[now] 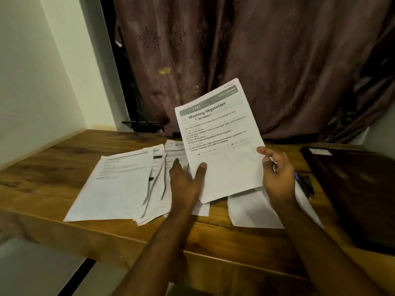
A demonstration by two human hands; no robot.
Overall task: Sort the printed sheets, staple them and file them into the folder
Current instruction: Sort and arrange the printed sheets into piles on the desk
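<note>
Raised sheet (220,137) headed "Washing Vegetables" held tilted above wooden worktop (53,167), right hand (277,174) pinching its right edge, left hand (186,180) with straight fingers, thumb on its lower edge, loose sheets (115,182) spread beneath, dark folder (352,189) at right.

Bare forearms, bare hands (186,180), no sleeves.
</note>
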